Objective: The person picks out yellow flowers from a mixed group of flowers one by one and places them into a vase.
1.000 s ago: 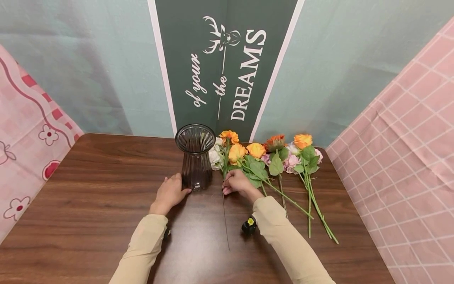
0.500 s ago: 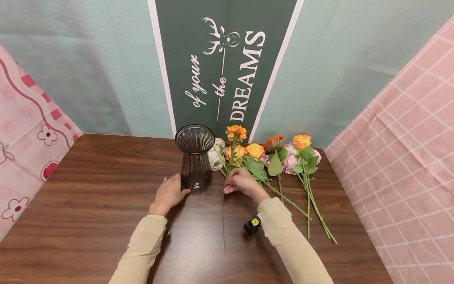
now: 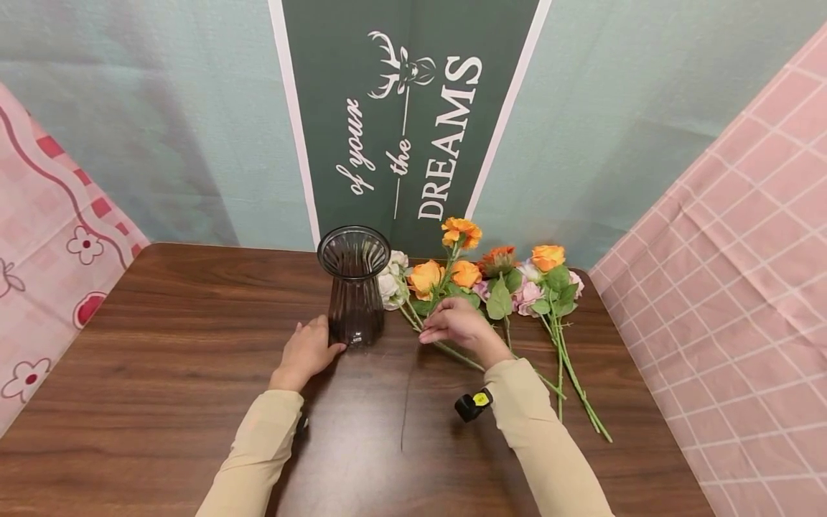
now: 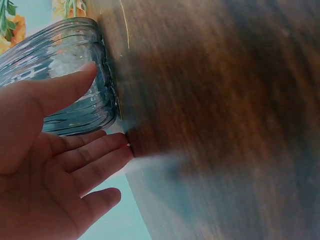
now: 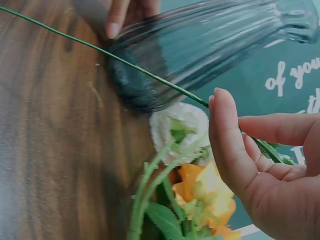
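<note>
A smoky glass vase (image 3: 356, 309) with a flared, ribbed rim stands upright near the table's back edge. Against its lower left side rests my left hand (image 3: 308, 355); in the left wrist view the thumb lies on the glass near the base and the fingers are extended. My right hand (image 3: 460, 327) pinches the thin green stem (image 5: 150, 74) of an orange carnation-like flower (image 3: 461, 233) between thumb and fingertips. Its ruffled bloom is raised above the other flowers, while the long stem slants down toward the table's front.
White flowers (image 3: 390, 286) lie just right of the vase. Beside them are orange roses (image 3: 427, 278), a dark orange bloom (image 3: 499, 261) and pink flowers (image 3: 528, 296), stems pointing forward. Fabric backdrops enclose the brown wooden table (image 3: 181, 373) at the back and sides.
My right hand has lifted the orange flower off the pile and moved right, so its bloom is higher and farther from the vase. The left hand and vase have stayed in place.
</note>
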Available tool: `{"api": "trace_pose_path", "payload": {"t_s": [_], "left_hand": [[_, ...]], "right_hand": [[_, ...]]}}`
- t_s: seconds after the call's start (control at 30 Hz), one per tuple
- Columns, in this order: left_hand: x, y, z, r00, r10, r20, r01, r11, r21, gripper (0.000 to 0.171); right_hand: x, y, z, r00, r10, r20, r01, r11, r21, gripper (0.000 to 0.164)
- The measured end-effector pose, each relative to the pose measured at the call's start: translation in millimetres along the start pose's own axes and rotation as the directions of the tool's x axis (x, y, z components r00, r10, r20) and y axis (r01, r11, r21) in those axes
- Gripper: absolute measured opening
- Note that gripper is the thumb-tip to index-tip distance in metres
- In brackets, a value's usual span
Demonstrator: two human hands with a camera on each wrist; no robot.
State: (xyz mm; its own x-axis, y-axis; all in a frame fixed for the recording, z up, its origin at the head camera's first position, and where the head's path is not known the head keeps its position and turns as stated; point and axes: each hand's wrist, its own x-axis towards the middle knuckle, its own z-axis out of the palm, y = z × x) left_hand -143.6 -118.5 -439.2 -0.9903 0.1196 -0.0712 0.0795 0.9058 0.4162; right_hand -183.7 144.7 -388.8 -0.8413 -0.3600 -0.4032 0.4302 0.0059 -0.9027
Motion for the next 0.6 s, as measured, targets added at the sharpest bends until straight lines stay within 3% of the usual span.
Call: {"api": "trace_pose_path", "payload": {"t_s": [0.6], "left_hand": [[-0.3,0.2,0.3,1.000,0.003,-0.014,-0.003,1.000,0.002,0.055]], "right_hand": [[-26,-29,-21,0.996,-0.089,-0.008,0.090,0.987,0.136,0.012]]}}
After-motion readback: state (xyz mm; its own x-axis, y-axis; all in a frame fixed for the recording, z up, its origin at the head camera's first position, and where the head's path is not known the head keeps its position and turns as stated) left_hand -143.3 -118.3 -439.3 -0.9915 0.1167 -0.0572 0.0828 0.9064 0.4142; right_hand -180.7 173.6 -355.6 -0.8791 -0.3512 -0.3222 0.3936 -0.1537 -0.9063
